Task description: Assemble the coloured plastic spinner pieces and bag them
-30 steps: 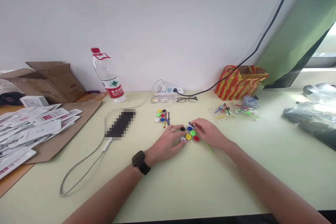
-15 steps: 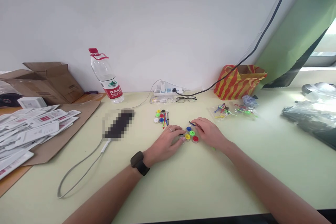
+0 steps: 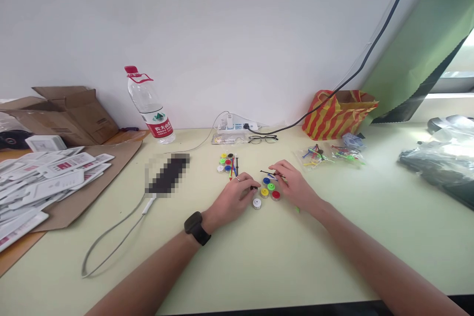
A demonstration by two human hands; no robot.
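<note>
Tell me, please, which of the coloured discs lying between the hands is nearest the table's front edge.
The white disc, beside the left hand; the yellow disc, red disc, green disc and blue disc all lie farther back.

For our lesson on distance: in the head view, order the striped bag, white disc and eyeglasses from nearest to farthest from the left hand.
1. White disc, just right of the left hand.
2. Eyeglasses, farther back, toward the wall.
3. Striped bag, back right.

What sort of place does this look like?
Probably a workroom or office: a power strip by the wall, an open cardboard box and a pile of flat white pieces suggest it.
</note>
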